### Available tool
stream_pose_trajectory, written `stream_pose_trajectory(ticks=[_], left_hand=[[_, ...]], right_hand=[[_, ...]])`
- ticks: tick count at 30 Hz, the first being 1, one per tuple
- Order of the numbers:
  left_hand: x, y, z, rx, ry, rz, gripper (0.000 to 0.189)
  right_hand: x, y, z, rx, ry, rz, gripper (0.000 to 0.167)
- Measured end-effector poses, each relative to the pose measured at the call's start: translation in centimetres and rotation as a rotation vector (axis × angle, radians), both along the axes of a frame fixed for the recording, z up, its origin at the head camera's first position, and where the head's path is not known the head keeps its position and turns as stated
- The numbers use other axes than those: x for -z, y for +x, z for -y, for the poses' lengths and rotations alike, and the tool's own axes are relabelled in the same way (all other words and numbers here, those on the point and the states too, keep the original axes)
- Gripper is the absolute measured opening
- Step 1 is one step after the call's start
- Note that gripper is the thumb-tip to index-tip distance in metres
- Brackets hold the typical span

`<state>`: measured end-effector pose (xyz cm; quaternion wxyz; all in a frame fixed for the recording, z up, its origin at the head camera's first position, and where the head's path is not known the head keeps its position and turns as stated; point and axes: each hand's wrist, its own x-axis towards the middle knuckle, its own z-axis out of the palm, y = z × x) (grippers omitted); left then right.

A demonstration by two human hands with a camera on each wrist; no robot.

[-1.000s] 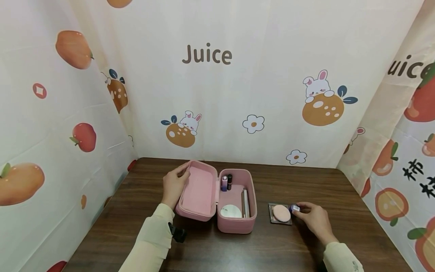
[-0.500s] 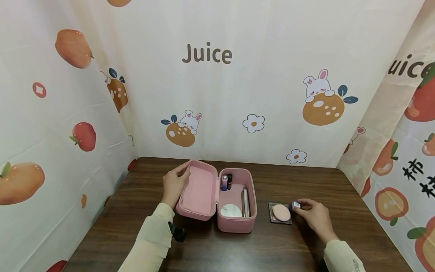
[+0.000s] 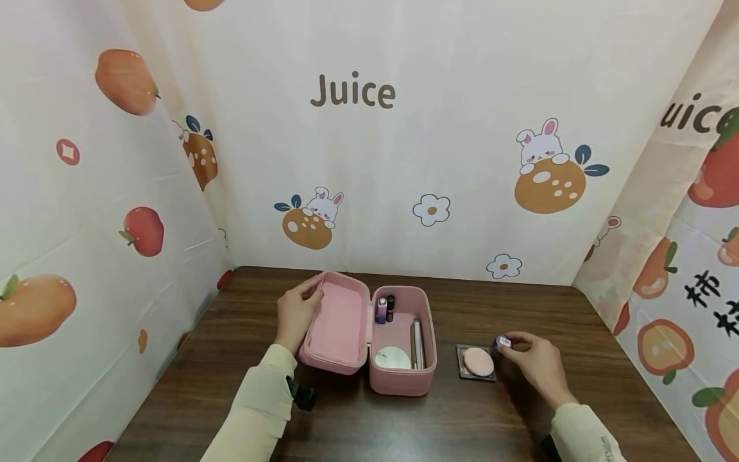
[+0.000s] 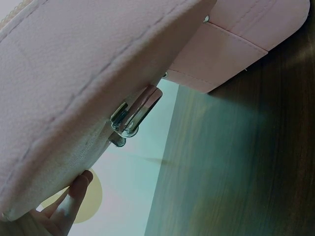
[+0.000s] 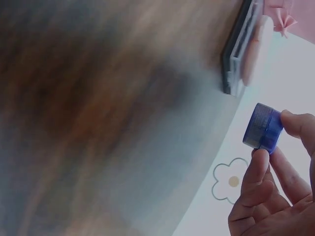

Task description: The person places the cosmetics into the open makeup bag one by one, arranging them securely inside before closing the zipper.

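In the head view my left hand (image 3: pixel 294 314) grips the left edge of the opened lid (image 3: pixel 340 324) of a pink cosmetic case (image 3: pixel 400 385). From the left wrist, the lid's outer side and its metal clasp (image 4: pixel 135 113) show, with fingertips at its edge. My right hand (image 3: pixel 539 366) pinches a small blue jar (image 5: pixel 264 127) between thumb and fingers. Just left of the jar, a round pale powder puff (image 3: pixel 478 362) lies on a flat, dark-edged square palette (image 3: pixel 464 373).
Inside the case stand a purple tube (image 3: pixel 382 312) and a black tube (image 3: pixel 390 308). A white round compact (image 3: pixel 392 358) and slim pencil-like sticks (image 3: pixel 418 344) lie there too. A printed curtain (image 3: pixel 369 160) closes off the back and sides of the wooden table (image 3: pixel 462 430).
My right hand and the blue jar have shifted slightly up in the head view, drawing away from the palette and puff. The left hand and the case stay in place.
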<state>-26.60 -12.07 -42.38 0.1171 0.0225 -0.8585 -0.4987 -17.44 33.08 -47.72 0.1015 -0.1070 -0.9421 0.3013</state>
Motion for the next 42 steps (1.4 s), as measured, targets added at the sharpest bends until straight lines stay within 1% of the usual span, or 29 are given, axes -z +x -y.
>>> stream_pose_trajectory(ticks=[6, 11, 20, 29, 38, 42], left_hand=[[0.1, 0.0, 0.0, -0.010, 0.003, 0.000, 0.038], [0.1, 0.1, 0.0, -0.003, 0.002, 0.008, 0.037], [0.1, 0.1, 0.0, 0.007, 0.006, 0.010, 0.037], [0.0, 0.0, 0.0, 0.000, 0.015, 0.012, 0.037], [0.0, -0.1, 0.0, -0.008, 0.020, 0.005, 0.037], [0.0, -0.1, 0.0, -0.012, 0.020, 0.010, 0.037]], right_hand=[[-0.9, -0.5, 0.8, -0.023, -0.010, -0.006, 0.038], [-1.6, -0.8, 1.4, -0.042, -0.026, -0.003, 0.039], [-2.3, -1.3, 2.7, -0.074, -0.047, -0.012, 0.040], [-3.3, -2.2, 4.2, -0.093, -0.098, -0.020, 0.039], [-4.3, -3.4, 5.9, -0.124, -0.127, -0.050, 0.036], [-4.7, -3.7, 6.7, -0.140, -0.145, -0.053, 0.036]])
